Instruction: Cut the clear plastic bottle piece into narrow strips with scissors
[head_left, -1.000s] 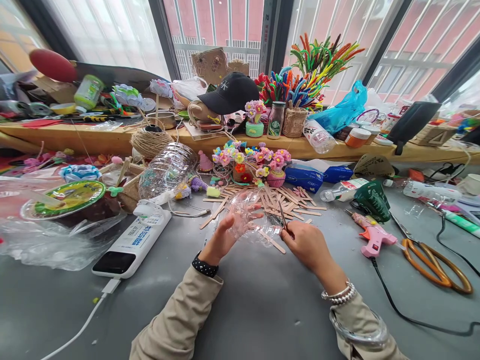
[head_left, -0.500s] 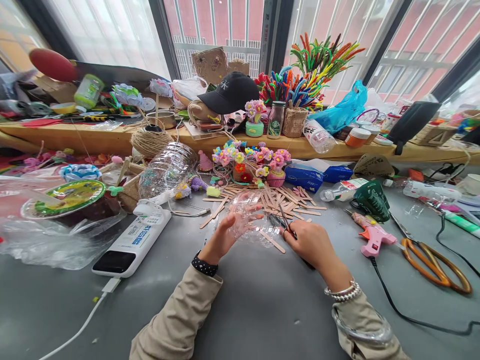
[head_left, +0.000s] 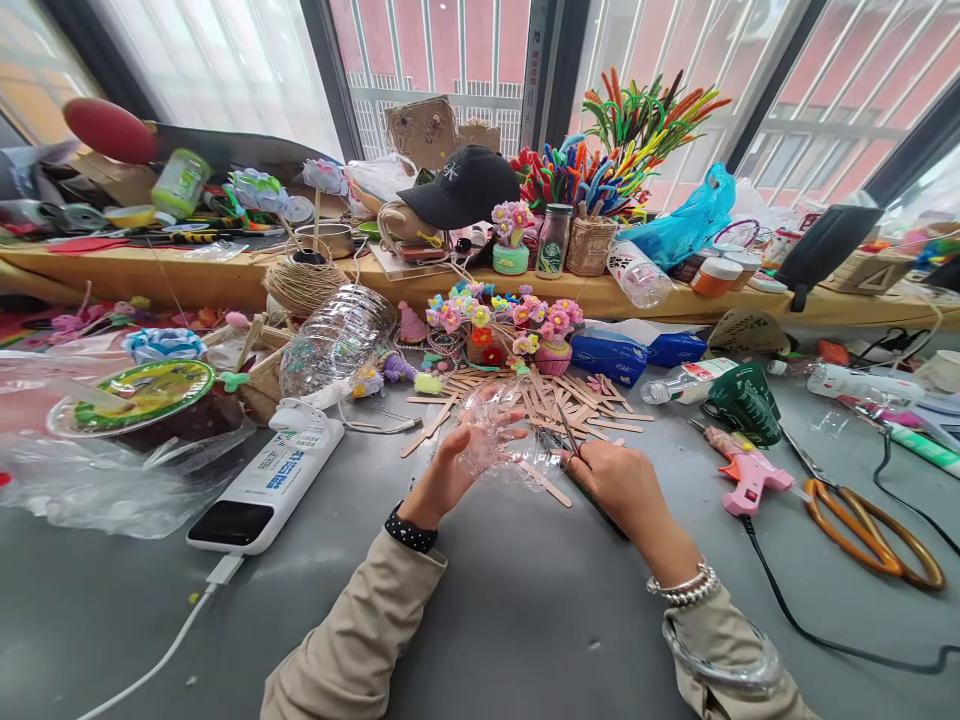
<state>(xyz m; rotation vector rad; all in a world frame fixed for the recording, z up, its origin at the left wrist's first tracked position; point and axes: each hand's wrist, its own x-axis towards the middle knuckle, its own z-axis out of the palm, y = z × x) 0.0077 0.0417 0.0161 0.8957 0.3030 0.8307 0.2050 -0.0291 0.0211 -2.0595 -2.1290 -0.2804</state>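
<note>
My left hand [head_left: 454, 465] is wrapped around a clear, ribbed plastic bottle piece [head_left: 506, 445]. Its fingers show through the see-through wall. On the other side, my right hand [head_left: 611, 480] is closed on a pair of scissors [head_left: 568, 432], whose narrow metal blades touch or lie very near the plastic's right edge. The scissors' handles are mostly hidden by the fingers. Beneath that hand lies a long dark object [head_left: 611, 515], its kind unclear. A wooden craft stick [head_left: 551, 487] lies just below the plastic, and a heap of craft sticks [head_left: 592, 405] spreads behind it.
Right of my hands lie a pink glue gun [head_left: 750, 480] with a black cord and large orange-handled scissors [head_left: 870, 525]. A white power bank [head_left: 266, 485] with a cable lies left. Flower crafts [head_left: 517, 320] and blue tissue packs [head_left: 611, 355] stand behind the sticks.
My right hand has shifted very slightly, and the scissors' blades now sit closer together at the plastic's edge. My left hand keeps its hold on the plastic.
</note>
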